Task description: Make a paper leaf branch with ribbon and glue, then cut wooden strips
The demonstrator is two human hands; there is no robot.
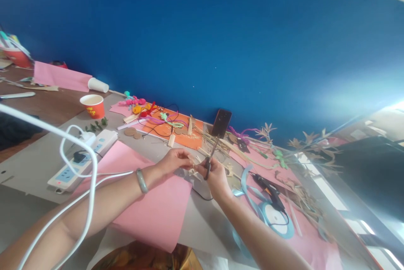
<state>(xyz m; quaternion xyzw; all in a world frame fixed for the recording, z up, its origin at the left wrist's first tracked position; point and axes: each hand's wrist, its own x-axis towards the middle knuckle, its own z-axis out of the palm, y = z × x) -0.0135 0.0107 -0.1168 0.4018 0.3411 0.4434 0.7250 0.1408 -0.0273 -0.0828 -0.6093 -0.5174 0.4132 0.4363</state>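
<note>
My left hand, with a green bangle on its wrist, is closed in a pinch on a small pale piece too fine to name. Close beside it my right hand grips a pair of scissors by the dark handles, the blades pointing up and away. Both hands' fingertips nearly meet above the table. Below them lie pale scraps, partly hidden by my fingers. A sheet of pink paper spreads under my left forearm.
A white power strip with cables stands left, near an orange paper cup. A dark phone leans on the blue wall. A glue gun and blue ribbon roll lie right. A white cable crosses the left foreground.
</note>
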